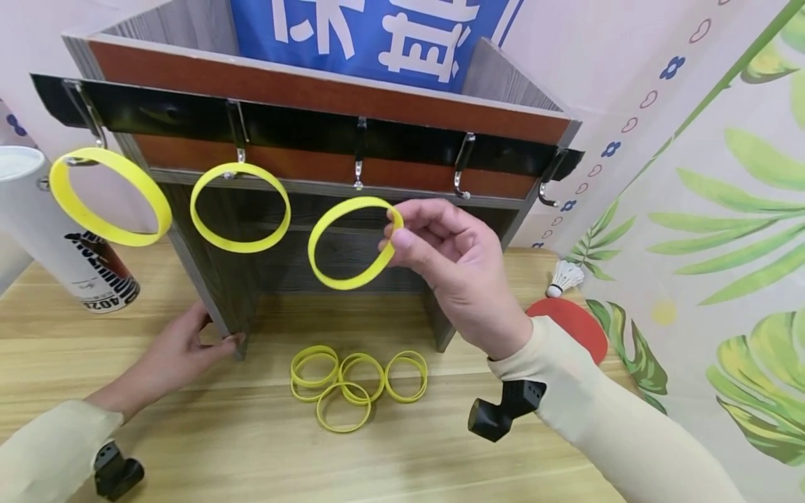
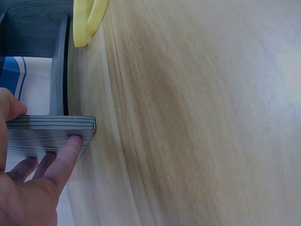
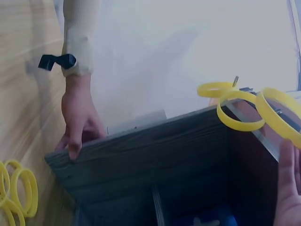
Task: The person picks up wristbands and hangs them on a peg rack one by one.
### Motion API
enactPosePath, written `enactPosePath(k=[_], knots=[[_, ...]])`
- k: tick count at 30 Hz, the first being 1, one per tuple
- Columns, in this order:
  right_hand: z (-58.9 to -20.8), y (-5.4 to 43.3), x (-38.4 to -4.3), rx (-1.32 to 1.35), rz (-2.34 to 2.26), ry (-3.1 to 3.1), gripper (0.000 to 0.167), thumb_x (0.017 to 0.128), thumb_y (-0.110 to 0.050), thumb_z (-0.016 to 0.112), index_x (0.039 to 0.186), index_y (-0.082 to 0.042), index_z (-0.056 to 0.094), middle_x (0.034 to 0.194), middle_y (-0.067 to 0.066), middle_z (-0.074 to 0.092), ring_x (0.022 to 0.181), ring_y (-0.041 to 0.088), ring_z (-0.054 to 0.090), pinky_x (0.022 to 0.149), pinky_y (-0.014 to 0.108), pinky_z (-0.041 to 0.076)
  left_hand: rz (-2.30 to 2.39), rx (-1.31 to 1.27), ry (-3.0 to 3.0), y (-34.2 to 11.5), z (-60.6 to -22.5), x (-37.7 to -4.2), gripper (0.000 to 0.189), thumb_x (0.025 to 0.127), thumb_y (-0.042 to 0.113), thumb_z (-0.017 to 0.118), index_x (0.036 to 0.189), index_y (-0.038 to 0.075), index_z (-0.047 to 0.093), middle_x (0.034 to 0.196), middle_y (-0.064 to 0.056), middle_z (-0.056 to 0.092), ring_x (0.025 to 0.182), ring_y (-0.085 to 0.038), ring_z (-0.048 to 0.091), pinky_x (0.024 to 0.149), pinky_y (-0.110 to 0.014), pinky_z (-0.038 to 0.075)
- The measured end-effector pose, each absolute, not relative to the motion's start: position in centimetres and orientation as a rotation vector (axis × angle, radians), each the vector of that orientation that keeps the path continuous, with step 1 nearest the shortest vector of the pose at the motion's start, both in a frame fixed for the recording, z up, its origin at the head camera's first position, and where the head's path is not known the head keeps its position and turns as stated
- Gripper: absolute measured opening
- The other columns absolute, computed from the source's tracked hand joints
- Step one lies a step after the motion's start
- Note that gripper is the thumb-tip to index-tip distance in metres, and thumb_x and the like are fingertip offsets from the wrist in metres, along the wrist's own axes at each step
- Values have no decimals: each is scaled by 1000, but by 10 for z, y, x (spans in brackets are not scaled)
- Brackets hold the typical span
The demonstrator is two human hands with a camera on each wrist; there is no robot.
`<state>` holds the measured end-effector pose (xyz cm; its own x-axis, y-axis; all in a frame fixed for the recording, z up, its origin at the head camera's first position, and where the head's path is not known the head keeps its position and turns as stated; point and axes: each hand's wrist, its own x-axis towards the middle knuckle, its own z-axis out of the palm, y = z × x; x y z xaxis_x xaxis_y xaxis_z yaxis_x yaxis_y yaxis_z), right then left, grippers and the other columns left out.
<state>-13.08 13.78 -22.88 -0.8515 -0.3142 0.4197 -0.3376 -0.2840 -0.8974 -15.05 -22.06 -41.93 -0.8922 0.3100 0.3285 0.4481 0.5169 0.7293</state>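
Observation:
My right hand (image 1: 465,272) pinches a yellow silicone wristband (image 1: 342,284) between thumb and fingers. The band hangs in the air just below the middle metal hook (image 1: 359,171) and looks apart from it. Two more yellow bands hang from the hooks to the left, an outer band (image 1: 160,202) and an inner band (image 1: 239,246). With thumb and fingers on opposite faces, my left hand (image 1: 182,349) grips the lower front edge of the grey wooden rack's left side panel (image 2: 51,125). Several loose yellow bands (image 1: 317,383) lie on the table below the rack.
Two further hooks, an inner hook (image 1: 464,168) and an end hook (image 1: 549,185), stick out on the right of the black strip. A white tube (image 1: 75,244) stands left of the rack. To the right lie a shuttlecock (image 1: 566,276) and a red paddle (image 1: 572,325).

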Motion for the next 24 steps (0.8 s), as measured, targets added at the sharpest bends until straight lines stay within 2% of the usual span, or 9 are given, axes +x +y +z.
enactPosePath(k=[5, 13, 20, 24], knots=[[-227, 129, -126, 743, 2411, -1767, 31, 100, 13, 52, 112, -9, 69, 102, -1, 72, 95, 10, 70, 87, 25, 61, -1323, -643, -2611, -222, -420, -149, 64, 91, -6, 72, 149, -2, 45, 140, -32, 59, 116, 26, 41, 86, -1, 43], [-229, 117, -126, 634, 2376, -1705, 26, 98, 14, 57, 113, -4, 68, 101, -1, 70, 91, 11, 68, 86, 26, 62, -1319, -644, -2609, -222, -420, -149, 64, 92, -4, 72, 150, -1, 45, 140, -32, 59, 116, 26, 42, 86, -1, 43], [-236, 114, -127, 563, 2310, -1797, 24, 96, 14, 61, 120, 13, 59, 100, -2, 70, 90, 11, 68, 87, 25, 61, -1332, -650, -2606, -223, -421, -151, 66, 92, -5, 72, 151, -2, 44, 141, -33, 57, 115, 26, 42, 87, 0, 41], [-239, 116, -128, 580, 2302, -1833, 23, 97, 13, 60, 119, 10, 60, 102, -3, 70, 91, 10, 68, 88, 26, 61, -1351, -627, -2642, -223, -419, -149, 68, 94, -2, 71, 155, 0, 40, 144, -33, 55, 114, 26, 41, 80, -5, 47]])
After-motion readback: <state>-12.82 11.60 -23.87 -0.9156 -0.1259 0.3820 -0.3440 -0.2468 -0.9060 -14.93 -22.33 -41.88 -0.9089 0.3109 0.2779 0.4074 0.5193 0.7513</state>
